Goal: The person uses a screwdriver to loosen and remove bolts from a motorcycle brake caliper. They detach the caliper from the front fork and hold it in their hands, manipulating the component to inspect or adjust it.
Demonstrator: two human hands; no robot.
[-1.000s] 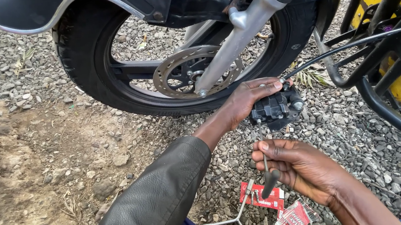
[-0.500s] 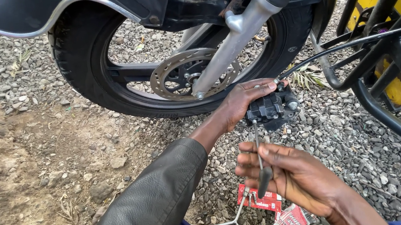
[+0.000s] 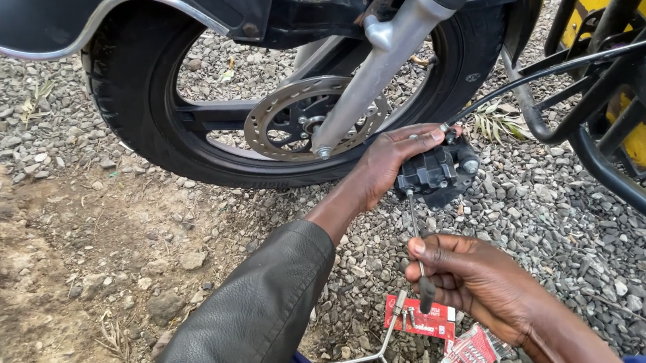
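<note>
A: Inspecting largest first: motorcycle wheel point(image 3: 148, 136) at twelve o'clock, black brake caliper point(image 3: 434, 173) at its four o'clock.

B: Grips?

A: Left hand point(image 3: 397, 157) closed around caliper; right hand point(image 3: 472, 278) closed on screwdriver point(image 3: 421, 263). Caliper looks heavy, rigid, possibly greasy; hold the body.

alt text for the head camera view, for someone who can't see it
A person's left hand holds a black brake caliper beside a motorcycle front wheel, while the right hand drives a thin screwdriver up into it. Red packets and a metal wrench lie on the gravel below.
</note>
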